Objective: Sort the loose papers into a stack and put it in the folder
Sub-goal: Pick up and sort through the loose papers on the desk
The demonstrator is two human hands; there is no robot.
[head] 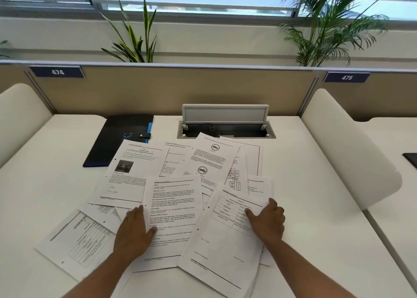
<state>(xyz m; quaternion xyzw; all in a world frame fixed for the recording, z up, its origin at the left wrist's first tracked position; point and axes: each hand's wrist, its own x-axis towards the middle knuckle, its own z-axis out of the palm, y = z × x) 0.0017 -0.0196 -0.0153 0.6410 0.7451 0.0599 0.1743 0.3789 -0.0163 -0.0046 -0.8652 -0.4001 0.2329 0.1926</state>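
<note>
White desk fills my view, closed off at the far side by a tan partition with number plates reading 474 and 475, and green plants rise behind it under a window. Loose papers lie scattered and overlapping across the middle and near part of the desk. I see the left hand resting flat, fingers straight and together, on the left edge of a text sheet. To the right, the right hand lies on a sheet with a table, fingers loosely spread, pinching nothing. Far left, a dark folder with a blue strap lies closed, its near corner touching the papers. An open cable hatch sits at the far middle.
</note>
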